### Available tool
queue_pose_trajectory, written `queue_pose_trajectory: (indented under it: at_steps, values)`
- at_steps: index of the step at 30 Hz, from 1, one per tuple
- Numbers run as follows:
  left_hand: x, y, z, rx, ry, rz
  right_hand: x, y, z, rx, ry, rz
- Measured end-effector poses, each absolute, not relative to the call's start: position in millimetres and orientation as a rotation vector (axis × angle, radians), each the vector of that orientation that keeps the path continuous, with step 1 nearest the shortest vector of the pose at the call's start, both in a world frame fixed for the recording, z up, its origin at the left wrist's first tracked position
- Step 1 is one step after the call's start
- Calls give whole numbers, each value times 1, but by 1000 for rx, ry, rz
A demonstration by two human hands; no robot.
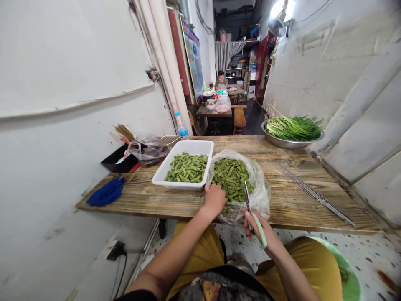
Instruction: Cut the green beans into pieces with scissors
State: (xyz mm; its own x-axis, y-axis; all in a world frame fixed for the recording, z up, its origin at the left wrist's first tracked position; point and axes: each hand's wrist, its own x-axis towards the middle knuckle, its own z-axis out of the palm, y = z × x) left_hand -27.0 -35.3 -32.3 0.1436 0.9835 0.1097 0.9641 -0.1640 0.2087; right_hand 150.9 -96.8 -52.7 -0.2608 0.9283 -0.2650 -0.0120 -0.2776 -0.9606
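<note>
My left hand (214, 199) reaches into a clear plastic bag (261, 193) full of green soybean pods (231, 175) at the table's near edge, fingers curled down among the pods. What it grips is hidden. My right hand (260, 229) holds scissors (252, 213) with pale green handles, blades pointing up over the bag. A white rectangular tub (187, 148) with more green pods sits just left of the bag.
A wooden table (294, 196) carries a metal bowl of green chives (293, 129) at far right, metal skewers (316, 194), a blue cloth (106, 193), a black tray (120, 163), a water bottle (181, 126). A green basin (347, 278) stands on the floor. A person sits far down the passage.
</note>
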Motion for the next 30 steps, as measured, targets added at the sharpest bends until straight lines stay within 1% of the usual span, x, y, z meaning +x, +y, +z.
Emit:
queue_pose_trajectory:
  at_steps: [2,4,7,9,12,17,21,25,30]
  values:
    - [-29,-32,-34,2255,1973,426,152,-98,-55,-1241,-1223,1655]
    - [-33,-28,-31,2175,1905,611,151,-98,-57,-1249,-1244,1661]
    - [-34,-26,-27,1925,1670,867,150,-95,-61,-1272,-1293,1635]
    - [-32,-27,-25,1742,1536,941,148,-93,-63,-1279,-1328,1617]
    - [-27,-30,-22,1605,1444,972,148,-91,-62,-1267,-1382,1610]
    - [-25,-34,-17,1584,1294,919,149,-89,-54,-1239,-1451,1542]
    - [-24,-35,-15,1539,1258,915,150,-87,-55,-1288,-1430,1517]
    - [-21,-33,-16,1257,1232,1060,150,-86,-61,-1322,-1343,1554]
    - [-19,-32,-16,948,1071,1154,151,-88,-54,-1199,-1257,1645]
